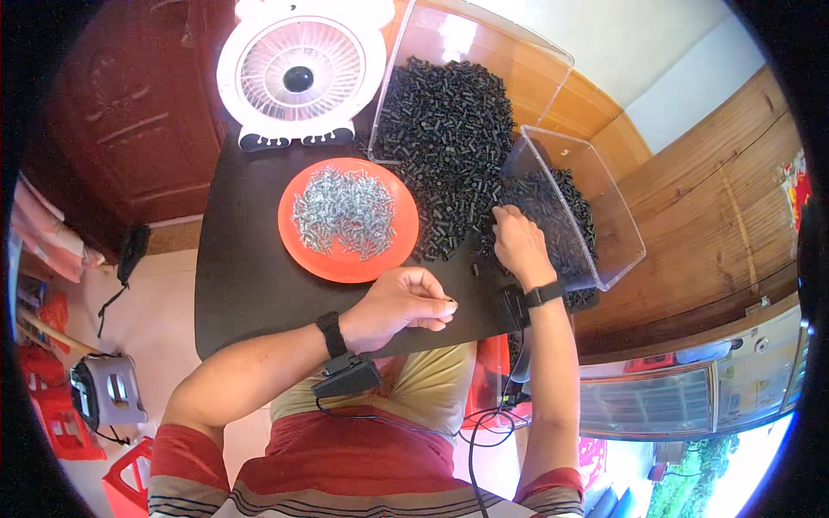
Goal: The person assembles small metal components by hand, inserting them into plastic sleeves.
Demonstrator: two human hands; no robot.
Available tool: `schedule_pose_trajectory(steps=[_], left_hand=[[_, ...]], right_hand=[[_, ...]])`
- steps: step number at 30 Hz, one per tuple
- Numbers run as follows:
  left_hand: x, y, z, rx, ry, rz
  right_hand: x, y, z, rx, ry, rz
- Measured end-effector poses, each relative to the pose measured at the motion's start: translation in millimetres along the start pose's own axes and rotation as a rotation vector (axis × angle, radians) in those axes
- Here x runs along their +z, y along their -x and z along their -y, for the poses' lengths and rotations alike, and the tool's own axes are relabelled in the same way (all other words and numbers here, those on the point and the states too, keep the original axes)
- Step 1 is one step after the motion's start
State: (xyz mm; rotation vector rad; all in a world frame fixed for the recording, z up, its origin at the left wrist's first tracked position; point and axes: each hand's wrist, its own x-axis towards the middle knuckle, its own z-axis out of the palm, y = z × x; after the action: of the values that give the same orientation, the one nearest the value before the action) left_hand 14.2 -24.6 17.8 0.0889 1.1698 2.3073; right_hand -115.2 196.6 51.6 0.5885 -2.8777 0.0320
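My left hand (399,301) is held over the front of the dark table (259,302), thumb and forefinger pinched together. A small dark bit shows at the fingertips, too small to name. My right hand (520,243) reaches to the edge of a heap of short black cylindrical pieces (445,129). Its fingers are curled down among the pieces, and their tips are partly hidden. Left of the heap, an orange-red plate (345,271) carries many small silvery metal pieces (332,207) that look like screws. One loose black piece (474,270) lies just below my right hand.
The heap spills out of a large clear bin (509,43) lying at the back. A smaller clear box (615,211) with black pieces stands tilted at the right. A white fan (298,79) is at the back left. Black cables (492,423) hang by my right forearm.
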Motion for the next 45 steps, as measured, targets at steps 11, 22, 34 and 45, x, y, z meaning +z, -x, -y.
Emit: schedule_pose_trajectory(steps=[11,22,34,45], left_hand=[[1,0,0,0.006,-0.001,-0.004],[2,1,-1,0.003,0.007,-0.004],[1,-1,2,0.022,0.017,-0.011],[0,-2,3,0.014,0.027,-0.019]], right_hand=[[4,-15,-6,-0.036,-0.004,0.021],[1,-5,-2,-0.042,-0.250,-0.155],[-1,39,19,0.103,-0.859,-0.140],[1,85,44,0.167,-1.254,-0.006]])
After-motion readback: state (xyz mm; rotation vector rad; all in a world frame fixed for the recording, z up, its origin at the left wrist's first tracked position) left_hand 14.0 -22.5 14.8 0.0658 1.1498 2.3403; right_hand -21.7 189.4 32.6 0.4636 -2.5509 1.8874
